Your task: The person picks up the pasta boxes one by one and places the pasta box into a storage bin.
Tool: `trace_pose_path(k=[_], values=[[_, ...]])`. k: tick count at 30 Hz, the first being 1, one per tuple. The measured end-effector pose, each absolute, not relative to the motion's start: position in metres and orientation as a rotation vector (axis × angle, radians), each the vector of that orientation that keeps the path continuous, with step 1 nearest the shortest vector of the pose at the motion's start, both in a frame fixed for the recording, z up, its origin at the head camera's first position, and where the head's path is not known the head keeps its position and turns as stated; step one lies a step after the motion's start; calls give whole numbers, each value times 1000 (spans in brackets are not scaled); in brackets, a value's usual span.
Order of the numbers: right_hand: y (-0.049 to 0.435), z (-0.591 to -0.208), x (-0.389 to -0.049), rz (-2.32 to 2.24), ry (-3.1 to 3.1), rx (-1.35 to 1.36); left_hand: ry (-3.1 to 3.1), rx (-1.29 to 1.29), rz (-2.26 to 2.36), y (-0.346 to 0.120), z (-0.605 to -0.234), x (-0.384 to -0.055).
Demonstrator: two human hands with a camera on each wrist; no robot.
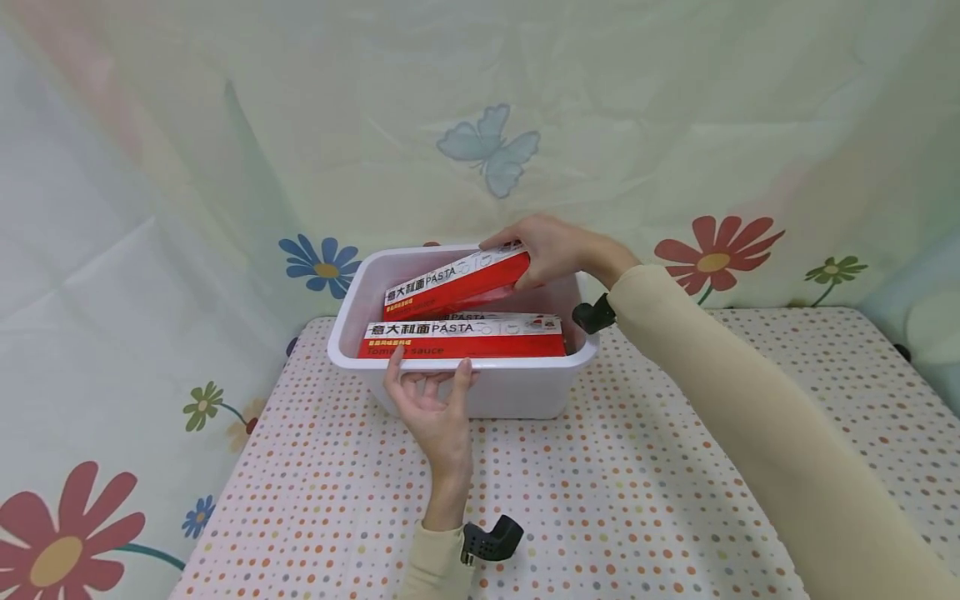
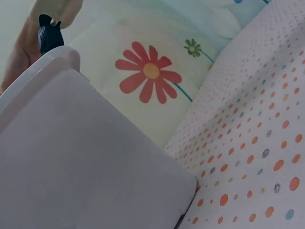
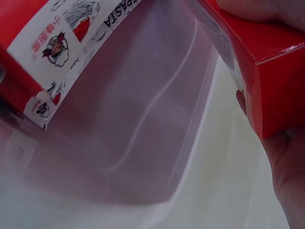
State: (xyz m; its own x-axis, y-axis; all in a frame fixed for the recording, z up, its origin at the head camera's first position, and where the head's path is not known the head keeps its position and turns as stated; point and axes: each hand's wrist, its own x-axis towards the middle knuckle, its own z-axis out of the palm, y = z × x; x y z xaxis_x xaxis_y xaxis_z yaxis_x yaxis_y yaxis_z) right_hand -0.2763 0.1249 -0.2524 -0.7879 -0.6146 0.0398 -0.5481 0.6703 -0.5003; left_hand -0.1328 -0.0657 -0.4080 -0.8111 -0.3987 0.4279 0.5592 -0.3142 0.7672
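Observation:
A white plastic bin (image 1: 510, 396) stands on the table with red-and-white pasta boxes in it. My right hand (image 1: 555, 246) grips the right end of one pasta box (image 1: 442, 287), which slants with its right end raised to the bin's back rim. In the right wrist view that box's red end (image 3: 286, 90) sits between thumb and fingers. Another pasta box (image 1: 487, 343) lies along the bin's front wall, and part of a further box (image 1: 468, 316) shows behind it. My left hand (image 1: 435, 417) holds the bin's front rim; the left wrist view shows only the bin's outer wall (image 2: 95, 152).
A dotted cloth (image 1: 600, 500) covers the table under the bin. Behind it hangs a curtain (image 1: 630, 150) with printed flowers and a butterfly, close to the bin's back side. A black wrist camera (image 1: 594, 314) sits beside the bin's right rim.

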Motion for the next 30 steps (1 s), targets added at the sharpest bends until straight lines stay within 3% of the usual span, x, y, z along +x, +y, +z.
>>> trace_pose_path(k=[30], values=[[128, -275, -298, -901, 2574, -731, -1341, -225, -2129, -71, -407, -130]])
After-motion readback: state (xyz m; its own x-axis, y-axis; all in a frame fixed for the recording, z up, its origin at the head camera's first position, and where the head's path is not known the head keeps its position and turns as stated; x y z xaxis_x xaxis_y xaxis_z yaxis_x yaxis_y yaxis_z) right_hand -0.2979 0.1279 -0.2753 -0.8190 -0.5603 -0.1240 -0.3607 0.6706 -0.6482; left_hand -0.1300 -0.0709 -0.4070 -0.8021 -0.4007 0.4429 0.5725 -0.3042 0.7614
